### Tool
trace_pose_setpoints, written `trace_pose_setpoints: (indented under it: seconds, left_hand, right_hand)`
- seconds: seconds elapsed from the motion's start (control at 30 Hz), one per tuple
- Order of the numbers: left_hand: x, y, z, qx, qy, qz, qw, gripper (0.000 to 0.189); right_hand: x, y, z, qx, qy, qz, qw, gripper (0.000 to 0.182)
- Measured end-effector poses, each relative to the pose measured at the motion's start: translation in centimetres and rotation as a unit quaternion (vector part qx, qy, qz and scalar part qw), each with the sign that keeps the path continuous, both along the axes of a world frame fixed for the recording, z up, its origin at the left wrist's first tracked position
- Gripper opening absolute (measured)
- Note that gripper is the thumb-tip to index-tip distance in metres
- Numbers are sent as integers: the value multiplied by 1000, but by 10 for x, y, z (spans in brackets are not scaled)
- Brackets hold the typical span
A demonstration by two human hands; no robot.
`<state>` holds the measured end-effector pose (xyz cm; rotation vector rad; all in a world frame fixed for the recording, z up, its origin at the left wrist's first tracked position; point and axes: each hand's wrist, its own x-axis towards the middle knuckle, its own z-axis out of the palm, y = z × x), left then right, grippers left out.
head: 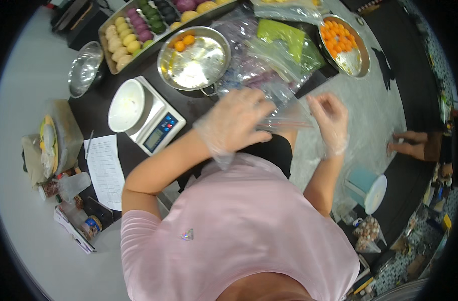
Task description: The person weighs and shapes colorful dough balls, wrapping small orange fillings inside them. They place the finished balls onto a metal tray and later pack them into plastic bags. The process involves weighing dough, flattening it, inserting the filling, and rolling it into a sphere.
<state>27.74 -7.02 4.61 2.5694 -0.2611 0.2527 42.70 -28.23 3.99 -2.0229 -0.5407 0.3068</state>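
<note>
My left hand [240, 118], in a clear plastic glove, is over the near left part of a clear zip bag [287, 120] with a red seal line. Its thumb is spread from the blurred fingers; whether they touch the bag is hard to tell. My right hand [329, 116], also gloved, is raised just right of the bag, fingers loosely curled, with nothing visible in it. Beyond the hands lie more plastic bags, one with a bright green sheet [281, 35] and others with purple contents [240, 37]. A steel pan [198, 69] holding two orange balls stands to the left of them.
On the dark table [101, 109] stand a digital scale [159, 124] carrying a white bowl [125, 105], a steel bowl [86, 69], and a tray [108, 62] of coloured balls. Lined paper [104, 169] lies left. At right are a pan of orange balls [358, 62] and another person's legs [411, 143].
</note>
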Motion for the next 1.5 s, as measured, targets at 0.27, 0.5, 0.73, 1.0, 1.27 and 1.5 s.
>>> trace_pose_setpoints:
  seconds: [0.27, 0.5, 0.73, 1.0, 1.27, 1.5]
  left_hand:
    - [13, -13, -23, 23, -122, 101, 987, 16]
    - [10, -29, -18, -11, -130, 123, 984, 9]
    - [-14, -17, -17, -171, -33, 115, 978, 19]
    - [-56, 30, -41, -168, 53, 298, 938, 24]
    - [-37, 44, -26, -201, 5, 315, 927, 23]
    - [35, 59, 1, -90, -39, 230, 968, 25]
  right_hand:
    - [-36, 2, 21, 26, -31, 60, 997, 18]
    - [-56, 14, 21, -30, -106, 255, 961, 31]
    - [-51, 15, -29, -132, -239, 207, 939, 16]
    - [14, 59, -29, 10, -125, -10, 992, 23]
    - [-40, 65, -43, -53, -180, 310, 932, 23]
    - [-4, 7, 38, 94, 88, 284, 950, 28]
